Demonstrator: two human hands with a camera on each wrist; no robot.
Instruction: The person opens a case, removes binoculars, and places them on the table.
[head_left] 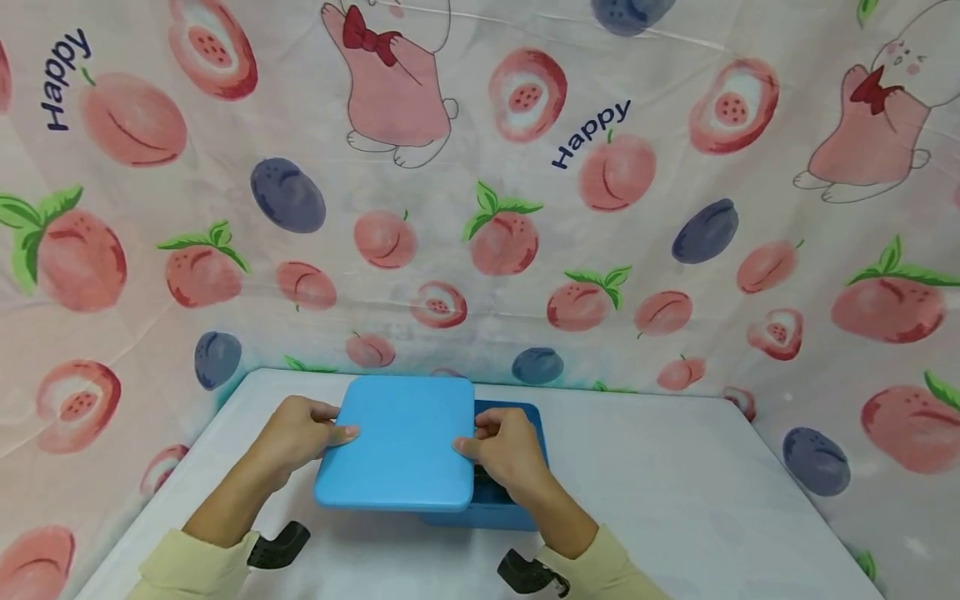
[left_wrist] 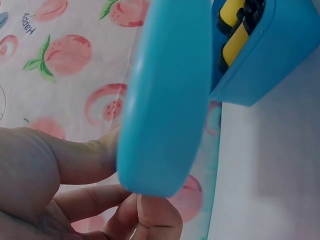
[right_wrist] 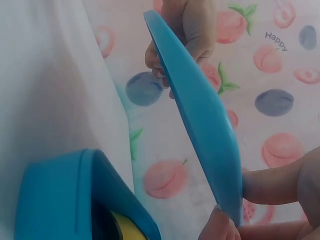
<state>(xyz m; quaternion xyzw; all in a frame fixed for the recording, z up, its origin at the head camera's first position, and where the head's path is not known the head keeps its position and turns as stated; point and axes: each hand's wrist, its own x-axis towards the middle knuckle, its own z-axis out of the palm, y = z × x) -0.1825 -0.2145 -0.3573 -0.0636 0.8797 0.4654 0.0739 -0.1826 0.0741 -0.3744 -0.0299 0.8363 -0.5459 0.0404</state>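
A light blue lid (head_left: 397,446) is held above the table by both hands. My left hand (head_left: 303,433) grips its left edge, thumb on top and fingers beneath. At the opposite edge my right hand (head_left: 506,450) pinches it between thumb and fingers. Behind and below the lid stands a blue box (head_left: 495,517), its left part hidden by the lid in the head view. The box has its top uncovered on the right side. Yellow and black objects (left_wrist: 235,45) lie inside it in the left wrist view; their kind is not clear.
The box stands on a white table (head_left: 675,492), toward its back edge. A fabric backdrop (head_left: 465,208) printed with peaches and rabbits rises behind and at both sides. Black straps (head_left: 279,546) show at the wrists by the yellow sleeves.
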